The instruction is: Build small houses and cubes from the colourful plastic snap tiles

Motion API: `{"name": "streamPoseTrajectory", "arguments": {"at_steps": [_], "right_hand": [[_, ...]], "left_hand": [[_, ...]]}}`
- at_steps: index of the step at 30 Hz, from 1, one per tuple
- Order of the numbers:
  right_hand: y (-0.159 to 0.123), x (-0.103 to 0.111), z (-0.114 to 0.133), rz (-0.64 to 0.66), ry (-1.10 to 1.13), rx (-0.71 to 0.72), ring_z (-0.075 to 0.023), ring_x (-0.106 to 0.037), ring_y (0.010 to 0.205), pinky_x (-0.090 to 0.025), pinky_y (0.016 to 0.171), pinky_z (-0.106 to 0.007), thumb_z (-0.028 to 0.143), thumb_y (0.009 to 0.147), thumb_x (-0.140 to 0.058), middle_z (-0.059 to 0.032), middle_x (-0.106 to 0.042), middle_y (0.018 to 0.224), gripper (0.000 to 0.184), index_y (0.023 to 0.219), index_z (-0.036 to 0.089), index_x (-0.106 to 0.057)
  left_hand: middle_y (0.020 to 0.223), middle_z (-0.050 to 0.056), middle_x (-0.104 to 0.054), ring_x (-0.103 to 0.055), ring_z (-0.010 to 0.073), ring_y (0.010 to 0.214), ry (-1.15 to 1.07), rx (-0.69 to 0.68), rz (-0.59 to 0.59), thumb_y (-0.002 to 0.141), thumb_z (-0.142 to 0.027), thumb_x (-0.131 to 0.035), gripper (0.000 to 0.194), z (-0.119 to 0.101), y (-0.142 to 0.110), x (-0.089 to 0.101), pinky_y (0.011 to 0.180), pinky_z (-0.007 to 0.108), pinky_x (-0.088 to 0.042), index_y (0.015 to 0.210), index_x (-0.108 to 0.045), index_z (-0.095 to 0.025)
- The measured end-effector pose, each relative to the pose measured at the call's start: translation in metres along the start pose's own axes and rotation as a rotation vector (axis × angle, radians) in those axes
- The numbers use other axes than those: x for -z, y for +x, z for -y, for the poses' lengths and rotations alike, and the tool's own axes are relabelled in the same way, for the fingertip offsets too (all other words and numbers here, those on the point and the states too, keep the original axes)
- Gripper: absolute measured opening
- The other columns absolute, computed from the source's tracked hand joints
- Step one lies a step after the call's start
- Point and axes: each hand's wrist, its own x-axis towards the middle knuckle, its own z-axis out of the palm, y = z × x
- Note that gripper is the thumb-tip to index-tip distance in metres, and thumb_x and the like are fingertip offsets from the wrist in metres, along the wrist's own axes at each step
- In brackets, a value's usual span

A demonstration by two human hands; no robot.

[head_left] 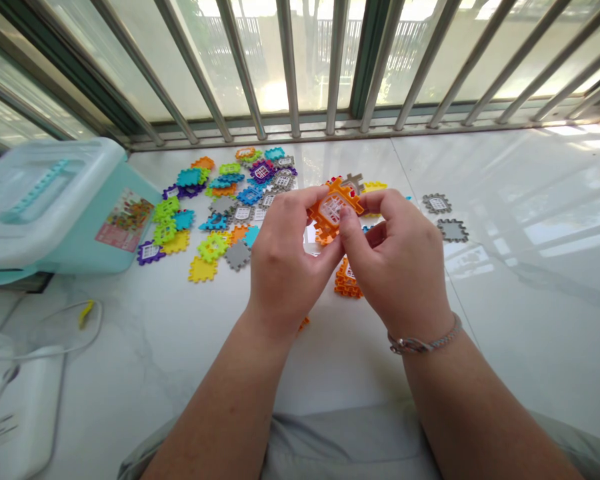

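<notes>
My left hand (290, 260) and my right hand (395, 260) hold an orange plastic interlocking window tile (336, 210) between them, pinching its edges with thumbs and fingers. Below my right fingers, a small stack of orange tiles (347, 280) lies partly hidden by that hand. Further left, a loose spread of multicoloured tiles (237, 255) covers the white marble ledge (170, 360) beyond my left hand. Two grey tiles (437, 203) lie apart to the right of my right hand. A bracelet (424, 340) circles my right wrist.
A teal and white plastic storage box (55, 200) stands at the left. A white appliance (20, 413) and a thin cable (75, 320) sit at the lower left. Metal window bars (290, 67) run along the far edge of the ledge.
</notes>
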Motion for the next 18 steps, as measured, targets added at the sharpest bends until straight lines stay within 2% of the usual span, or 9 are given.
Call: {"name": "streamPoseTrajectory", "arguments": {"at_steps": [10,18], "right_hand": [[-0.0019,-0.0026,0.0024,0.038,0.015,0.014,-0.0252,-0.074,0.097,-0.054,0.084,-0.038,0.041,0.108,-0.066,-0.0074,-0.078,0.099,0.017,0.104,0.024,-0.067],[-0.0018,-0.0014,-0.0010,0.010,0.073,0.032,-0.0216,-0.070,0.087,-0.050,0.077,-0.036,0.044,0.115,-0.056,-0.0048,-0.075,0.095,0.026,0.101,0.025,-0.067]], "left_hand": [[0.136,0.007,-0.075,-0.073,0.0281,0.126,-0.026,0.038,0.037,0.100,-0.034,-0.083,0.041,0.0005,-0.0021,-0.0002,0.110,0.048,-0.068,0.137,-0.068,-0.030],[0.132,0.006,-0.077,-0.078,0.0230,0.115,0.044,-0.069,-0.021,0.099,-0.031,-0.085,0.042,0.0043,-0.0040,-0.0032,0.101,0.040,-0.071,0.137,-0.068,-0.029]]}}
